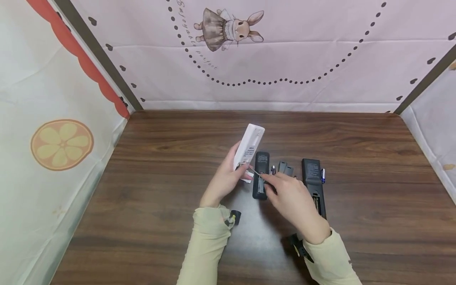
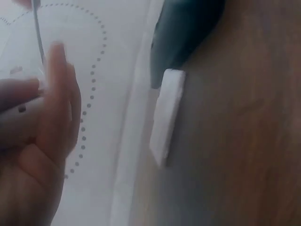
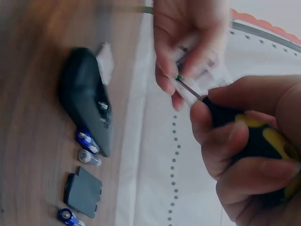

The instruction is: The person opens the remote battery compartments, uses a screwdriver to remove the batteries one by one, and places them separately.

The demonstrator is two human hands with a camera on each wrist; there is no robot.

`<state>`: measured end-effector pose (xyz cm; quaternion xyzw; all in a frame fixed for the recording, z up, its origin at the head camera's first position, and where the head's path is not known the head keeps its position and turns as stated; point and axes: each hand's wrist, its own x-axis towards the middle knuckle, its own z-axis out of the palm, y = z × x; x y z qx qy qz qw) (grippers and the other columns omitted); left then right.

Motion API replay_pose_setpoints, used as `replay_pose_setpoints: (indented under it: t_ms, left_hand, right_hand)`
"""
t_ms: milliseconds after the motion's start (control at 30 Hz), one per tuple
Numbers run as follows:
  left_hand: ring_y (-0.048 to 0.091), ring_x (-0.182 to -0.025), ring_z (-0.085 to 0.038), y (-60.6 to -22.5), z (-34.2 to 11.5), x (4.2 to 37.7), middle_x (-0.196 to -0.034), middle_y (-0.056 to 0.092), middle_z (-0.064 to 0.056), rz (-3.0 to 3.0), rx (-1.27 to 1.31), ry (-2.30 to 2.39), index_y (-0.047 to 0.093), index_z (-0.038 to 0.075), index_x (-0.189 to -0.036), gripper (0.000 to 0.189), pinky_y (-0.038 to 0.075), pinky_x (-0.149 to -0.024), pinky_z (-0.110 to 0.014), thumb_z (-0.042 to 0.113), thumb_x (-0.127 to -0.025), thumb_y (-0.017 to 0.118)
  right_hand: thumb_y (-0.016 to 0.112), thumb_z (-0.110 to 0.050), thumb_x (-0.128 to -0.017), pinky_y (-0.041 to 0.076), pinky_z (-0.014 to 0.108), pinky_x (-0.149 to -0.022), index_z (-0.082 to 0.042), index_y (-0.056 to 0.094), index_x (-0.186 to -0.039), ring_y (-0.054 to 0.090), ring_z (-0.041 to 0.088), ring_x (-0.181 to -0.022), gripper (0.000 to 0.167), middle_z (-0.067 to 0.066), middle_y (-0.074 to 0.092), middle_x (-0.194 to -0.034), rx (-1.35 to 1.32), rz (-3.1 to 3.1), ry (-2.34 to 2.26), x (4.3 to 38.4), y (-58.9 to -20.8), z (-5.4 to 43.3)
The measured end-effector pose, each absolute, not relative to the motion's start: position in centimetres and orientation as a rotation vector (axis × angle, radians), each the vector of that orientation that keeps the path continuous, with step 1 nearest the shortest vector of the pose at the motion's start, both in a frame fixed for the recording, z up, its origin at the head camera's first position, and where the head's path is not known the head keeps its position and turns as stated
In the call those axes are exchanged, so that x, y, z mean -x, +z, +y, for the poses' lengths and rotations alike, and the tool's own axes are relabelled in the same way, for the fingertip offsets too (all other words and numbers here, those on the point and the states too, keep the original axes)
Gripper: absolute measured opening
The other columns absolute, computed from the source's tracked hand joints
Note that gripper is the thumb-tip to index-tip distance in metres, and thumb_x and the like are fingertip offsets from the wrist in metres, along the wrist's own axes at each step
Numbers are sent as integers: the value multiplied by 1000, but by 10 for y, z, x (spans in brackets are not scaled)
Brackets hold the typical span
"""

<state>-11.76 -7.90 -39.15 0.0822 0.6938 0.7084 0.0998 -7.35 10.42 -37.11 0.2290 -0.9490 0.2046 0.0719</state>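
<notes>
My left hand point(image 1: 225, 179) holds a white remote control point(image 1: 251, 141) tilted up above the table, its printed back showing in the head view. With my right hand point(image 1: 293, 198) I grip a screwdriver point(image 3: 277, 141) by its dark and yellow handle. The thin metal shaft points at the lower end of the white remote, close to my left fingertips. Fingers partly cover the spot where the tip meets it. Beneath my hands lies a black remote point(image 1: 262, 159) with its battery compartment uncovered. A small white piece point(image 2: 168, 117) rests on the table beside it.
Right of the black remote lie several batteries point(image 3: 87, 140) and a dark battery cover point(image 3: 84, 192). Farther right is a larger black remote point(image 1: 312, 171) with an uncovered compartment, a blue battery point(image 1: 323, 175) beside it. The wooden table point(image 1: 160, 237) meets printed cloth walls.
</notes>
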Motion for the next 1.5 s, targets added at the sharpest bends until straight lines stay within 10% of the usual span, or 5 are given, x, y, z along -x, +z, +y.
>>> replay_pose_setpoints:
  t_ms: [300, 667, 833, 1100, 1500]
  left_hand:
    - [55, -90, -38, -416, -75, 124, -124, 40, -20, 2012, -203, 2110, 27, 35, -136, 71, 52, -63, -47, -6, -84, 52]
    - [53, -98, -32, -405, -77, 119, -124, 44, -16, 1990, -65, 2198, 32, 23, -137, 65, 53, -62, -40, -4, -83, 57]
    - [47, -107, -40, -415, -74, 122, -123, 45, -15, 1931, -57, 2282, 35, 23, -135, 64, 53, -60, -40, -6, -82, 58]
    - [57, -92, -29, -428, -79, 124, -119, 48, -25, 1914, -53, 2411, 39, 19, -130, 59, 53, -60, -39, -1, -80, 64]
    - [58, -89, -27, -427, -88, 120, -119, 49, -24, 1738, -55, 2471, 40, 18, -127, 59, 52, -57, -30, 4, -78, 67]
  right_hand:
    - [62, -18, -83, 34, 21, -43, -16, 64, -110, 38, 5, -48, 27, -1, 64, -86, -734, -2919, 701, 79, -375, 113]
    - [58, -22, -86, 47, 30, -64, -17, 62, -114, 56, 11, -75, 28, 4, 63, -105, -665, -2965, 790, 78, -377, 105]
    - [58, -22, -86, 41, 26, -55, -17, 61, -115, 47, 8, -57, 29, 3, 63, -103, -655, -2967, 818, 77, -378, 107]
    - [55, -24, -89, 31, 25, -35, -22, 58, -119, 29, 9, -35, 31, -2, 42, -57, -528, -3019, 1130, 76, -379, 107]
    - [54, -32, -89, 31, 26, -37, -30, 59, -115, 30, 8, -38, 27, -6, 37, -51, -560, -3025, 1316, 74, -382, 109]
